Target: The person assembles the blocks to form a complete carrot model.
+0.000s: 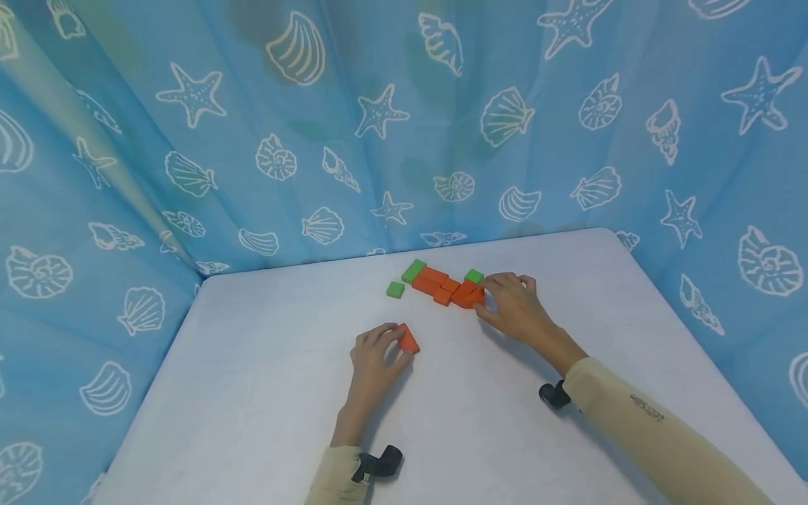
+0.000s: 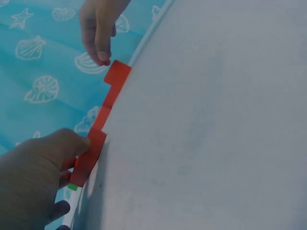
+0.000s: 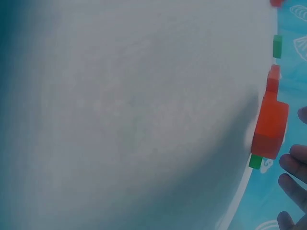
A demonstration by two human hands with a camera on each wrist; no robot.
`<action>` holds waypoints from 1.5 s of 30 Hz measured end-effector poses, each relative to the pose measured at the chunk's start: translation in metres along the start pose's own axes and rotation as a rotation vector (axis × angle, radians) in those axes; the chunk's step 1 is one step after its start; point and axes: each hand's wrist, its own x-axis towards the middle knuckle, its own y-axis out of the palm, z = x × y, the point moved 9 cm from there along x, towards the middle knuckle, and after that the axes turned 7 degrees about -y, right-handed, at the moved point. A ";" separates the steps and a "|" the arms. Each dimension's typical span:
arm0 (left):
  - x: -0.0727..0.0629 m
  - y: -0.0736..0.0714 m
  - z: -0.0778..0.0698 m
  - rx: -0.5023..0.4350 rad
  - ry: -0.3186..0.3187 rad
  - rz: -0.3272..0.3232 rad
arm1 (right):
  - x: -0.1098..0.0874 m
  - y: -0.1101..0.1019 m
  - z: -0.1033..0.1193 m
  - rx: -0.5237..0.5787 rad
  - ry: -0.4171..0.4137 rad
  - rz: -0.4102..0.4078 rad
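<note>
My left hand (image 1: 374, 359) pinches a red triangular block (image 1: 408, 339) between thumb and fingers, in front of the row of blocks. In the left wrist view my left thumb lies on the face of a red block (image 2: 90, 160). My right hand (image 1: 519, 308) is at the right end of the row, its fingers spread and bent around an orange-red curved block (image 1: 466, 294). In the right wrist view, the fingertips stand just beside the red block (image 3: 271, 125). A green block (image 1: 473, 275) touches that end of the row, behind the curved block.
More orange-red blocks (image 1: 431, 280) run leftward along the row to a green block (image 1: 414, 270) at its left end. A separate small green block (image 1: 395, 290) lies left of them. The white table (image 1: 265, 393) is bordered by a blue shell-print curtain (image 1: 240, 175).
</note>
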 end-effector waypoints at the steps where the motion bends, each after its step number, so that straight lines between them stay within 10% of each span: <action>1: -0.003 -0.001 0.001 -0.009 -0.001 0.002 | 0.001 0.001 -0.001 -0.005 0.004 0.004; 16: -0.045 -0.001 0.001 -0.055 0.037 0.265 | 0.023 0.018 0.006 -0.014 -0.007 0.028; 27: -0.038 -0.010 -0.012 -0.007 0.185 0.175 | 0.037 0.029 0.006 -0.062 0.041 0.086; 45: -0.014 0.001 -0.003 0.012 0.125 0.165 | 0.034 0.030 0.016 0.019 0.016 0.231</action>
